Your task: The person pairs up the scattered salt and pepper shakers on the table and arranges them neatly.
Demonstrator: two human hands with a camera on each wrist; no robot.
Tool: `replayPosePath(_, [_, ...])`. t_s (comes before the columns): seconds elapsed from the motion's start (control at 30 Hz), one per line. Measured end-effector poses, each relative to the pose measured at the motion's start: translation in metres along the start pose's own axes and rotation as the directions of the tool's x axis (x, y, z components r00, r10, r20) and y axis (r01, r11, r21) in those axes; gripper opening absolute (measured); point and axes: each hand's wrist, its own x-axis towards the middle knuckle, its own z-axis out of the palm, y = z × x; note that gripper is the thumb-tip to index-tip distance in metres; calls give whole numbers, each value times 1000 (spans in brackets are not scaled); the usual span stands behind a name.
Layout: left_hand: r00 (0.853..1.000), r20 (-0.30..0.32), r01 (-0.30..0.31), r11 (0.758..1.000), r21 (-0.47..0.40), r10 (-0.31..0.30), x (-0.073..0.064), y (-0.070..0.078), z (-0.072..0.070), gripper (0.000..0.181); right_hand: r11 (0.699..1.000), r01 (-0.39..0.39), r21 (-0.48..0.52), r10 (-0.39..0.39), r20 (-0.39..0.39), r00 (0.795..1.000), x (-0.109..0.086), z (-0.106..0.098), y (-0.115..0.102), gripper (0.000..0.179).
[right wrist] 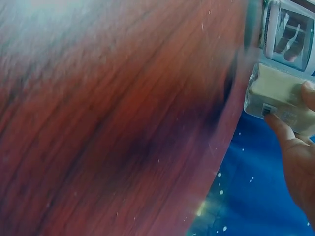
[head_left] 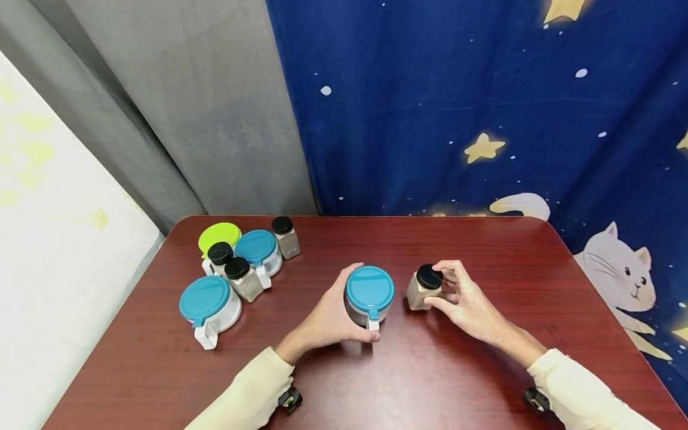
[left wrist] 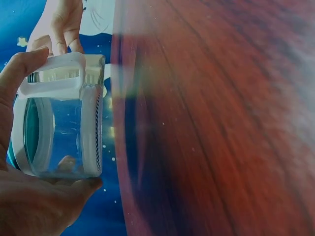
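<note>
My left hand (head_left: 334, 315) grips a clear seasoning jar with a blue lid (head_left: 369, 288) and a white handle, near the table's middle. In the left wrist view, the thumb touches the white handle (left wrist: 74, 59) and fingers curve round the clear body (left wrist: 66, 128). Just to the right, my right hand (head_left: 475, 309) holds a small square spice jar (head_left: 418, 295) with a black cap and pale contents between thumb and fingers. The right wrist view shows a small label low on this spice jar (right wrist: 278, 88). Whether either jar touches the table cannot be told.
On the table's left stand a green-lidded jar (head_left: 220, 237), two blue-lidded handled jars (head_left: 204, 298) (head_left: 257, 246), and three black-capped spice jars (head_left: 246, 280) (head_left: 220, 254) (head_left: 287, 239), mostly grouped closely. Behind the reddish-brown table (head_left: 457, 382) hang grey and blue curtains (head_left: 403, 119).
</note>
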Motion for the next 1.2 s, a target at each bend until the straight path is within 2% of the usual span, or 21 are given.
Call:
replayPosePath(0.17, [1000,10,4,1000,-7,-4,11,3,8,124,1000,-5,12,5,10,1000,-4,-11,1,63])
replayPosePath(0.57, [999,2,-36,999,14,36,36,1,21,127,999,-13,34,13,6,1000,-2,-32,12,65])
replayPosePath(0.77, [999,29,-46,999,20,46,52,3,29,126,999,-41,21,41,-23,999,-2,-39,18,65])
replayPosePath(1.07, [992,90,-93,995,22,90,72,2,35,125,999,-25,28,26,-18,1000,1,-46,24,64])
replayPosePath(1.2, [992,88,-93,995,20,91,78,0,37,126,999,-42,20,43,-18,999,3,-48,27,64])
